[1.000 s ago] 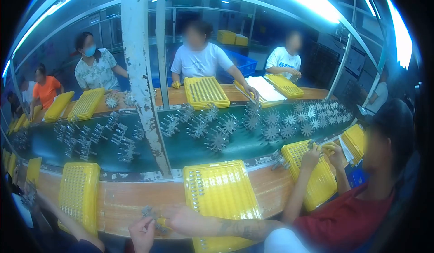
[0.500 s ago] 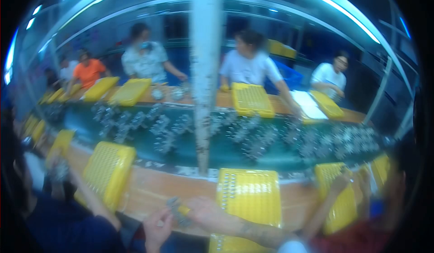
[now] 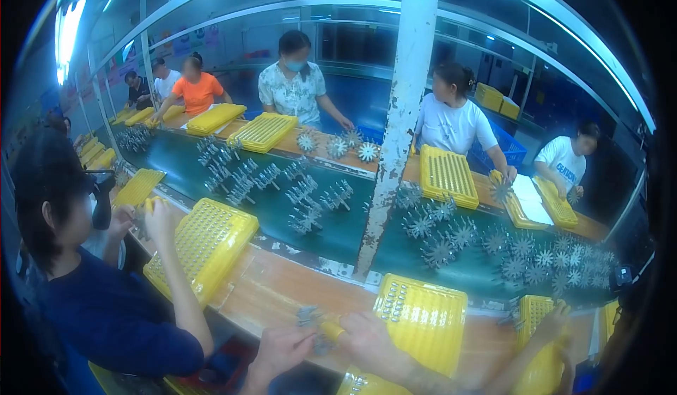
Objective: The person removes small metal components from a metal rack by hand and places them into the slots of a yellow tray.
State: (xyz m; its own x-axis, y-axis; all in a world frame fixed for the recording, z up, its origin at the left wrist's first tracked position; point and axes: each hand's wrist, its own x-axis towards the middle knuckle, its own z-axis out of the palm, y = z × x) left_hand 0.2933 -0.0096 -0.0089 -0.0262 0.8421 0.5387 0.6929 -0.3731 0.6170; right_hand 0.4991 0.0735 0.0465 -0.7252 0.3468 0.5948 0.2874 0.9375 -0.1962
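Note:
My left hand (image 3: 281,351) is at the bottom centre, its fingers pinched on the edge of a spiky grey metal holder (image 3: 307,316). From the right, my right hand (image 3: 368,340) reaches over a yellow tray and closes on the same holder. Something yellow (image 3: 331,329) covers or sits at my right fingertips; I cannot tell which. Blur hides the holder's finer detail. Under my right forearm lies the yellow tray (image 3: 430,321), with small metal parts in rows along its left side.
A green conveyor belt (image 3: 275,208) carries several star-shaped metal holders (image 3: 437,250). A white post (image 3: 395,141) stands ahead. At left, a co-worker in a dark shirt (image 3: 120,317) works beside a filled yellow tray (image 3: 208,247). Another person's arm (image 3: 518,367) is at right.
The view has swung left and sharpened, so the post and trays appear further right. Both my hands stay together at the metal holder.

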